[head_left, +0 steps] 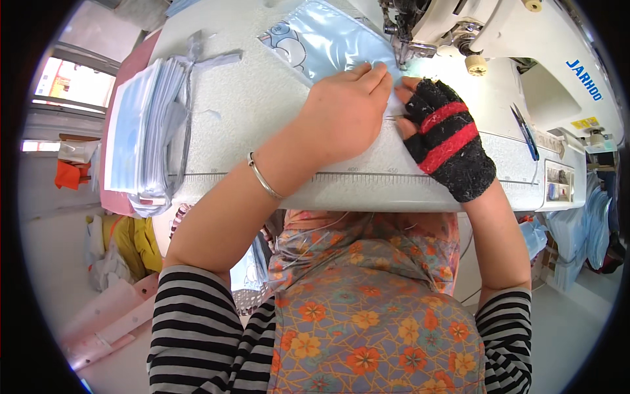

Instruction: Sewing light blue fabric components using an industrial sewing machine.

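A shiny light-blue plastic sheet (328, 43) with a printed cartoon outline lies at the sewing machine's needle area (402, 64). My bare left hand (348, 108) rests flat on its near part, fingers stretched out toward the needle. My right hand (449, 134), in a black fingerless glove with red stripes, is curled at the sheet's right edge, close below the needle. A thin dark tip juts out by its thumb; what the fingers hold is mostly hidden.
The white sewing machine (518, 39) fills the upper right. Blue-handled snips (525, 134) lie right of my glove, near a small parts tray (559, 182). A tied stack of blue sheets (147, 131) stands at left. A ruler strip (335, 176) runs along the table's near edge.
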Action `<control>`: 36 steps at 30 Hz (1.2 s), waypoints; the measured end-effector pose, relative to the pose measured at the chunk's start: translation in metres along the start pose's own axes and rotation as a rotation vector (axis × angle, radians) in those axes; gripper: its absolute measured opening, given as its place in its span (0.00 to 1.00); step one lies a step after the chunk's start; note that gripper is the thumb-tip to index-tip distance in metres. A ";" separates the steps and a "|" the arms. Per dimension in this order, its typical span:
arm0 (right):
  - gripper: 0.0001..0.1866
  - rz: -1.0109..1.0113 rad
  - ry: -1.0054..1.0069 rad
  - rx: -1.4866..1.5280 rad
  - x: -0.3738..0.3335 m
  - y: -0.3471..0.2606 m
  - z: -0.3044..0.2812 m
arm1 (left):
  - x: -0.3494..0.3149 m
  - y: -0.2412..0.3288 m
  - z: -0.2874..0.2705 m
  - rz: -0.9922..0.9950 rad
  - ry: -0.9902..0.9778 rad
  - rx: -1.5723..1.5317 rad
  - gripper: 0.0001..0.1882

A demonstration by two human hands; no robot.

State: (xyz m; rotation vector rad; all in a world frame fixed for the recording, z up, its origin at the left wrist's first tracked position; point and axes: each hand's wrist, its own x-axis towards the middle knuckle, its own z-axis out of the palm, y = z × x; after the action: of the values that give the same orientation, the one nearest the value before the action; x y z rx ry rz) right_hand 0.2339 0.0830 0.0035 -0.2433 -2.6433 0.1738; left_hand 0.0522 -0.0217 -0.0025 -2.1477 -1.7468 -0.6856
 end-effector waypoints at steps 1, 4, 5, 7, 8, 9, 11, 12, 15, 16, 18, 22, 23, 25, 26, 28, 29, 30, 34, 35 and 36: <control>0.22 -0.002 0.001 0.003 0.000 0.001 0.000 | -0.001 0.001 0.000 -0.002 -0.002 0.002 0.22; 0.22 0.049 -0.013 0.007 0.002 0.004 0.001 | -0.004 0.005 0.003 0.000 0.009 0.028 0.23; 0.22 0.054 -0.007 0.012 0.002 0.004 0.002 | -0.004 0.008 0.003 -0.003 0.001 0.041 0.23; 0.22 0.064 0.000 0.017 0.000 0.005 0.003 | -0.004 0.013 0.003 0.000 -0.008 0.053 0.23; 0.21 0.050 0.015 0.042 -0.001 0.005 0.004 | -0.004 0.016 0.003 -0.024 -0.021 0.065 0.23; 0.20 0.035 0.031 0.069 -0.002 0.005 0.004 | -0.004 0.019 0.001 -0.050 -0.035 0.079 0.23; 0.19 0.047 0.035 0.079 -0.001 0.005 0.003 | -0.004 0.023 0.001 -0.049 -0.029 0.079 0.22; 0.19 0.059 0.037 0.088 -0.001 0.006 0.002 | -0.004 0.023 0.002 -0.049 -0.022 0.076 0.22; 0.18 0.042 0.039 0.088 -0.003 0.007 0.004 | -0.003 0.024 0.002 -0.035 -0.013 -0.037 0.20; 0.18 0.047 0.041 0.084 -0.003 0.007 0.003 | -0.002 0.023 0.003 -0.029 -0.013 -0.040 0.20; 0.18 0.045 0.029 0.085 -0.002 0.007 0.001 | 0.001 0.023 0.004 -0.034 0.025 -0.041 0.19; 0.17 0.053 0.053 0.048 -0.002 0.010 0.004 | 0.009 0.016 0.005 -0.040 0.010 -0.111 0.17; 0.17 0.041 0.070 0.056 -0.002 0.011 0.003 | 0.011 0.013 0.008 -0.037 0.029 -0.111 0.17; 0.16 0.034 0.088 0.060 0.000 0.014 0.004 | 0.014 0.007 0.012 -0.031 0.049 -0.115 0.16; 0.15 0.054 0.082 0.053 0.002 0.016 0.005 | 0.016 0.004 0.013 -0.042 0.034 -0.097 0.15; 0.15 0.077 0.072 0.042 0.003 0.017 0.005 | 0.020 -0.003 0.017 -0.051 0.022 -0.084 0.15; 0.14 0.082 0.085 0.055 0.003 0.017 0.006 | 0.020 -0.009 0.021 -0.054 0.033 -0.106 0.13; 0.13 0.085 0.100 0.072 0.003 0.017 0.008 | 0.022 -0.014 0.023 -0.058 0.043 -0.124 0.12; 0.12 0.081 0.104 0.049 0.003 0.019 0.010 | 0.025 -0.032 0.024 -0.074 0.054 -0.197 0.10; 0.11 0.083 0.123 0.065 0.002 0.019 0.009 | 0.025 -0.034 0.023 -0.050 0.078 -0.138 0.10; 0.10 0.083 0.144 0.081 0.002 0.020 0.008 | 0.024 -0.037 0.021 -0.025 0.102 -0.077 0.10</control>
State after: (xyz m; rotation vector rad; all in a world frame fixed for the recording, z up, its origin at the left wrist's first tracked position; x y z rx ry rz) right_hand 0.2309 0.1021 -0.0063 -0.3268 -2.4788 0.2795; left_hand 0.0240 0.0169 -0.0101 -2.1039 -1.7235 -0.8665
